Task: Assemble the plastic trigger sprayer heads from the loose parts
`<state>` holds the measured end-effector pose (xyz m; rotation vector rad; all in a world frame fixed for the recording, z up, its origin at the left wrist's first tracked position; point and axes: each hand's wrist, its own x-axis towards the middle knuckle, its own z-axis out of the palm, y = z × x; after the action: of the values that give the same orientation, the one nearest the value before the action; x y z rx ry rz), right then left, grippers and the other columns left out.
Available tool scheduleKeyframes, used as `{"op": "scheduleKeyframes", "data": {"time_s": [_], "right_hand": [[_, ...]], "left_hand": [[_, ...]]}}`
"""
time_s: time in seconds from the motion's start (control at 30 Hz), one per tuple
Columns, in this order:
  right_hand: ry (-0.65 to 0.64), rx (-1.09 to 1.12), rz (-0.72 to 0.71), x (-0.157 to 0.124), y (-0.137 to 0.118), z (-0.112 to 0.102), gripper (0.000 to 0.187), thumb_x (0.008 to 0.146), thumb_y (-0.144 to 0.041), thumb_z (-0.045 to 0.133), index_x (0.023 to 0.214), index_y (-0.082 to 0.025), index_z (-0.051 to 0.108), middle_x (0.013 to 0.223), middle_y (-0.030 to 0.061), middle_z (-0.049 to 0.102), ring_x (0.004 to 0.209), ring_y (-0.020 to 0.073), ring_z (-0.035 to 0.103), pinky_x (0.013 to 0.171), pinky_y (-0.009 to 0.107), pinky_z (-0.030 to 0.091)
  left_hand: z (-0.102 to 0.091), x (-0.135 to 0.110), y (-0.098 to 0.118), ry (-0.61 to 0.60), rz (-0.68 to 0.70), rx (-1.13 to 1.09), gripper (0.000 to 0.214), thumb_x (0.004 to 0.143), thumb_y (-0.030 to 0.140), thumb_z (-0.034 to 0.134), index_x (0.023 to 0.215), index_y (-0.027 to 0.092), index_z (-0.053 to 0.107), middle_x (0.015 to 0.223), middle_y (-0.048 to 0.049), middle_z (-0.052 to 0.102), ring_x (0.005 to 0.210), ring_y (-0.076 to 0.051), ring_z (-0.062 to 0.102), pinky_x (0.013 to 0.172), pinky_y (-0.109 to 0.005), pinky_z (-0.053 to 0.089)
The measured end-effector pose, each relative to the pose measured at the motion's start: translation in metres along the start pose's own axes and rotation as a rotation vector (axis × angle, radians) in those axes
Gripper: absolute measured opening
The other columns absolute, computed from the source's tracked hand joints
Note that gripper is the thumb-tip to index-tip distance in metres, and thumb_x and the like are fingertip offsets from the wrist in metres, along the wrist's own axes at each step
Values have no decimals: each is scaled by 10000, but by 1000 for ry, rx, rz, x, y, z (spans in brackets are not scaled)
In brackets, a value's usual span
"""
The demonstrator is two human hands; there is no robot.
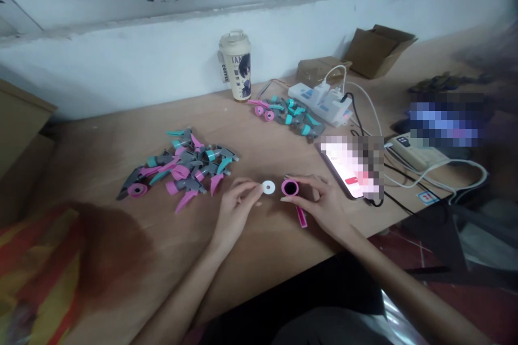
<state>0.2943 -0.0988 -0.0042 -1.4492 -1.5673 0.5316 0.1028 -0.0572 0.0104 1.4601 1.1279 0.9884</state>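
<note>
My left hand (pixel 234 207) pinches a small white ring-shaped washer (pixel 268 187) between thumb and fingertips, just above the wooden table (pixel 121 259). My right hand (pixel 319 202) grips a pink spray-trigger head (pixel 290 188), its round collar opening facing the washer and its pink lever pointing down toward me. The washer and the collar are a few centimetres apart. A pile of grey, pink and teal trigger heads (pixel 182 167) lies to the left of my left hand.
A second, smaller pile of trigger heads (pixel 289 113) lies farther back, beside a white power strip (pixel 324 101) with chargers and cables. A coffee cup (pixel 236 64) stands by the wall. A phone (pixel 350 167) lies right of my hand. Cardboard boxes (pixel 378 48) sit behind.
</note>
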Motion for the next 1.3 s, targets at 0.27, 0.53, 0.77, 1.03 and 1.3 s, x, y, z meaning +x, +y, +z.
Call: {"op": "scheduleKeyframes", "data": {"time_s": [0.27,0.53,0.77,1.03,1.3], "right_hand": [[2,115,-53,-8,-3,23,309,695,-367,729,992,-331,652,955,-26,702,907,195,614,882,425,397],[-20,116,-85,-10,-2,28,289,714,-373,716,989,-315,651,890,-33,697,886,178,611,911,409,350],[-14,105,-81,-10,-3,27,299,713,-379,714,1001,-337,649,894,-37,695,919,188,602,967,437,303],[-8,29,-93,-10,0,26,278,735,-381,691,1010,-352,662,885,-24,704,905,199,595,886,422,347],[48,-110,-140,-14,-9,24,220,776,-349,658,995,-338,670,913,-50,718,881,193,573,864,407,336]], "left_hand": [[0,-6,8,-84,109,122,120,791,247,605,724,186,683,838,-29,536,748,-130,547,616,-242,454],[4,-12,2,21,312,358,70,774,237,650,734,191,615,856,-10,536,824,-138,559,771,-288,444],[3,-11,2,-18,346,378,29,786,217,632,812,221,641,919,-23,526,875,-150,562,813,-316,465],[3,-10,6,-73,345,469,99,753,160,629,822,226,654,926,-25,540,865,-150,567,804,-309,467],[2,-9,5,-54,316,564,42,732,199,653,764,225,663,858,-13,561,783,-142,580,738,-291,481]]}}
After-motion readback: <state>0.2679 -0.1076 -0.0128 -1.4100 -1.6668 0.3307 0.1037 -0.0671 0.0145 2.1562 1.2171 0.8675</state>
